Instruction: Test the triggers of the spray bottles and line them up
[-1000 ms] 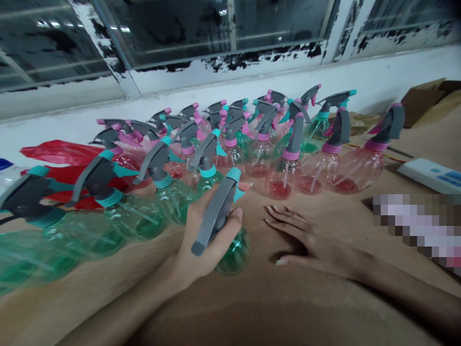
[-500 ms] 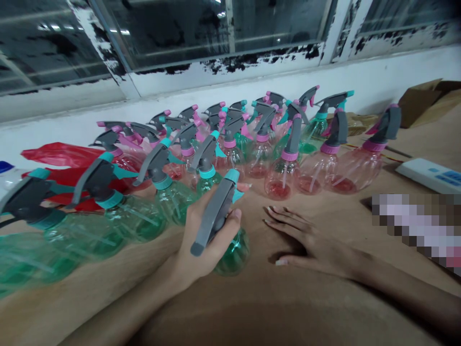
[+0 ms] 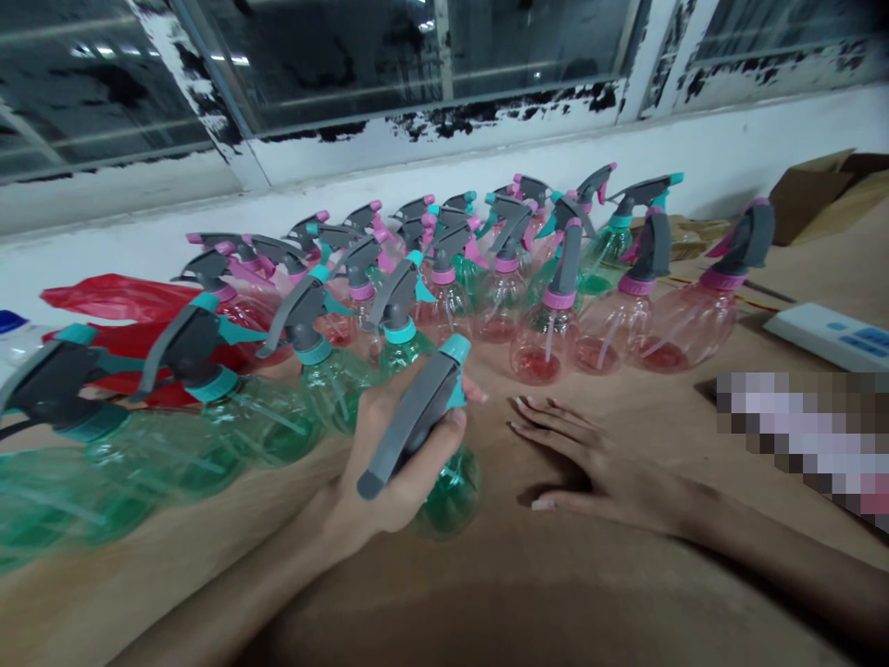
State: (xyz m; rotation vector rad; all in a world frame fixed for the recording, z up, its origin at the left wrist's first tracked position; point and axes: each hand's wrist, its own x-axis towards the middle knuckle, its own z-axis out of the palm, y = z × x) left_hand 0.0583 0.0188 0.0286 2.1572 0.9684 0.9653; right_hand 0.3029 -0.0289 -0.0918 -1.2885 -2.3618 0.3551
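Note:
My left hand (image 3: 395, 454) is wrapped round the neck of a green spray bottle (image 3: 451, 496) with a grey and teal trigger head. The bottle's clear green body shows below my fingers, close to the table; whether it touches is hard to tell. My right hand (image 3: 583, 454) lies palm down on the table (image 3: 500, 611), fingers spread, holding nothing. Beyond my left hand stands another green spray bottle (image 3: 403, 347). Nearest beyond my right hand is a pink spray bottle (image 3: 542, 347) with a grey and pink head.
Several more green bottles (image 3: 264, 426) line the left side, and pink ones (image 3: 667, 333) stand at right. Red plastic bags (image 3: 131, 306) lie at left. A white device (image 3: 833, 333) and a cardboard box (image 3: 826, 199) are at right. Behind runs a white wall (image 3: 750, 139) with windows.
The spray head in my left hand has tilted and turned slightly, its nozzle shifting a little right and down. My right hand and the other bottles have stayed put.

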